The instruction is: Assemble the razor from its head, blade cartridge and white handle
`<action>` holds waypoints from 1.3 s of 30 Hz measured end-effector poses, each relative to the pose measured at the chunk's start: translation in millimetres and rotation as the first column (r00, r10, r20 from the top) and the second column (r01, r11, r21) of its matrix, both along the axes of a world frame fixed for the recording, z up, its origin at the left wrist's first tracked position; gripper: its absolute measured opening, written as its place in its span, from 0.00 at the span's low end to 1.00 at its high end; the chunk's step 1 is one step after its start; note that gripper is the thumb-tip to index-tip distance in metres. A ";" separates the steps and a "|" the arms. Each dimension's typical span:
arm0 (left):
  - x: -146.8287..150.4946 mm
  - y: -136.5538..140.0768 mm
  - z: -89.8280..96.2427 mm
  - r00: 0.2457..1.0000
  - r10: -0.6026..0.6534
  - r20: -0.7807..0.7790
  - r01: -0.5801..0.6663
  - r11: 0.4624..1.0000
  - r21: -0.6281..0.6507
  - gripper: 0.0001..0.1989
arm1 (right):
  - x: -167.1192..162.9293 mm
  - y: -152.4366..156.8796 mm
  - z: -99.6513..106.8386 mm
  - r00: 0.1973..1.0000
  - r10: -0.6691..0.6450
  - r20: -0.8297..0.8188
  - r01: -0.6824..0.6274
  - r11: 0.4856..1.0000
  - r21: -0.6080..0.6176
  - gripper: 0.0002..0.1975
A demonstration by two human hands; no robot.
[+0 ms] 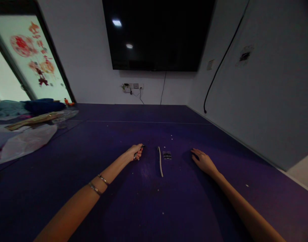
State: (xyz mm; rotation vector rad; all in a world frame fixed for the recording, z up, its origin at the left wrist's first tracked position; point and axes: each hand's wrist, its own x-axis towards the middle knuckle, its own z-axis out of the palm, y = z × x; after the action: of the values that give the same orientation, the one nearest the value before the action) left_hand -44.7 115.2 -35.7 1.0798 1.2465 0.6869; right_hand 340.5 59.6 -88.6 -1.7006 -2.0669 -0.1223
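Observation:
My left hand is closed around a small dark tool; its tip shows past the fingers and a thin pale part shows below them. The kind of tool is mostly hidden by the fingers. To the right of that hand, apart from it, a short length of white cable lies on the purple surface. Beside the cable is a small clear packet with something black in it. My right hand rests palm down on the surface, right of the packet, fingers stretched out and holding nothing.
Small white scraps dot the surface. Plastic bags, cloths and an orange object lie at the far left. A wall runs along the right, with a black cable hanging down. A television hangs ahead above sockets.

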 end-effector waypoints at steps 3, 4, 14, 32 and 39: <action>1.2 -1.7 3.9 0.999 0.040 -0.016 -0.041 0.997 -0.057 0.18 | -0.1 -0.1 -0.1 1.000 -0.005 0.014 0.006 1.000 -0.007 0.22; 1.4 -2.0 4.9 0.999 0.050 -0.018 -0.052 0.996 -0.067 0.18 | 0.1 0.0 -0.3 1.000 -0.007 0.014 0.007 1.000 -0.004 0.21; 2.2 -1.5 3.2 0.998 0.053 0.039 -0.053 0.999 -0.001 0.17 | -0.4 -0.6 -0.8 1.000 -0.006 -0.026 0.006 1.000 0.002 0.21; 37.3 -60.9 11.2 0.985 -0.170 0.011 0.125 0.762 0.635 0.22 | -129.4 -1.3 94.4 0.538 0.171 -0.825 -0.389 0.919 -0.063 0.16; 49.6 -78.8 17.7 0.959 -0.256 0.123 0.116 0.748 0.654 0.20 | -165.2 -14.4 113.9 0.323 0.075 -0.944 -0.526 0.843 -0.112 0.16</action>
State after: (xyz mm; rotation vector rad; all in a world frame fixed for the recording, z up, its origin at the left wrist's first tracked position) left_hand 4.9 36.4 -17.9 1.6265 0.7023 1.0827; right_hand 175.3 45.2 25.2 -1.0124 -1.4480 1.2284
